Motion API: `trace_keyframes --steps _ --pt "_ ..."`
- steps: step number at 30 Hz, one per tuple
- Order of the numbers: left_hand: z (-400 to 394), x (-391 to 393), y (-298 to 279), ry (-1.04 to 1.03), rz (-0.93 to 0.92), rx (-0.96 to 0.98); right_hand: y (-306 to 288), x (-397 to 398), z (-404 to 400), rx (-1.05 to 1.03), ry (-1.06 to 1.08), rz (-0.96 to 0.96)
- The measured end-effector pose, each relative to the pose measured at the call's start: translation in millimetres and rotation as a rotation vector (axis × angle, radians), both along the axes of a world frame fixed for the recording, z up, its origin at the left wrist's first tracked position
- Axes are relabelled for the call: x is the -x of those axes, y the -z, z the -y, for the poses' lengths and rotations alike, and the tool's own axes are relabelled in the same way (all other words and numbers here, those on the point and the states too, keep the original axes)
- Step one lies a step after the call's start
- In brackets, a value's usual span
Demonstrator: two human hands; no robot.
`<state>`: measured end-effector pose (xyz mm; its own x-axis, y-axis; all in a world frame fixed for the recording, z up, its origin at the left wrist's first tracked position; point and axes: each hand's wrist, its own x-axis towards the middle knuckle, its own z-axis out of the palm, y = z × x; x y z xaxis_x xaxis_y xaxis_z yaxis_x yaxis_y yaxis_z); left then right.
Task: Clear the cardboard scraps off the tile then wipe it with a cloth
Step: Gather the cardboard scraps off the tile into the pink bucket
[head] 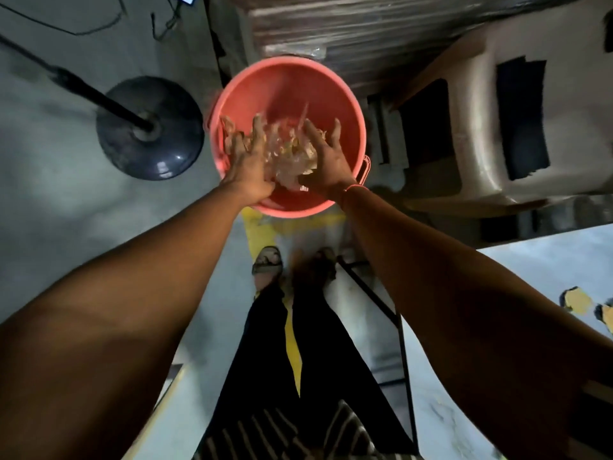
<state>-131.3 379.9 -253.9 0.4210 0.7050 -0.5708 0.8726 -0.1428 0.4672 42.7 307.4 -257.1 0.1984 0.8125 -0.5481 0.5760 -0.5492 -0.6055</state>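
We see both hands over the red bucket [288, 94], fingers spread wide. Left hand [247, 161] and right hand [326, 161] flank a blurred clump of cardboard scraps [285, 154] above the bucket's inside (whether the palms touch the clump, cannot tell). The pale tile [544, 260] is right of the bucket and nearer us; more scraps [575, 300] lie on it. Fan base [149, 127] left of the bucket.

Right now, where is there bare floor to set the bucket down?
Bare grey floor lies left of the red bucket, around the stand base. Right is crowded by the plastic stool. Both hands and scraps fill the bucket mouth.
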Motion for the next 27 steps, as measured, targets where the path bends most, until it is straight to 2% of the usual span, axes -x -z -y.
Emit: trace_keyframes --steps 5,9,12,20,27 --pt "3 8 -7 0.049 -0.01 -0.086 -10 9 5 -0.01 -0.066 0.075" --pt "10 3 -41 0.177 -0.009 -0.369 -37 20 13 -0.058 -0.047 0.287" --pt "13 -1 -73 0.27 0.013 -0.492 -66 26 23 -0.159 -0.022 0.42" --pt "34 -26 -166 0.398 0.109 -0.601 -155 20 73 -0.186 0.151 0.582" --pt "104 -73 -220 0.626 0.219 -0.625 -217 3 166 -0.139 0.362 0.746"
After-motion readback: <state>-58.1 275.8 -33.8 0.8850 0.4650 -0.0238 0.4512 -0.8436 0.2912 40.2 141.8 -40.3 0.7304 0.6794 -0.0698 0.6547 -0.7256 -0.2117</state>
